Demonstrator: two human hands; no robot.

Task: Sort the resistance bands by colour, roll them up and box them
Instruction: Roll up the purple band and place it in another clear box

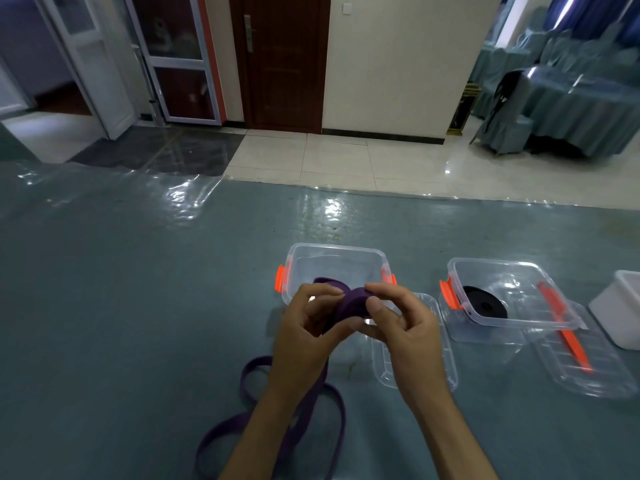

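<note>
Above the clear box (337, 252), both hands' fingers (375, 308) curled, pinching purple band roll (351, 304)

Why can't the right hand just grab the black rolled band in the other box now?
Probably it could reach: that clear box has no lid on, and the black roll lies uncovered. But the right hand is busy pinching the purple band with the left hand, so it must let go first.
</note>
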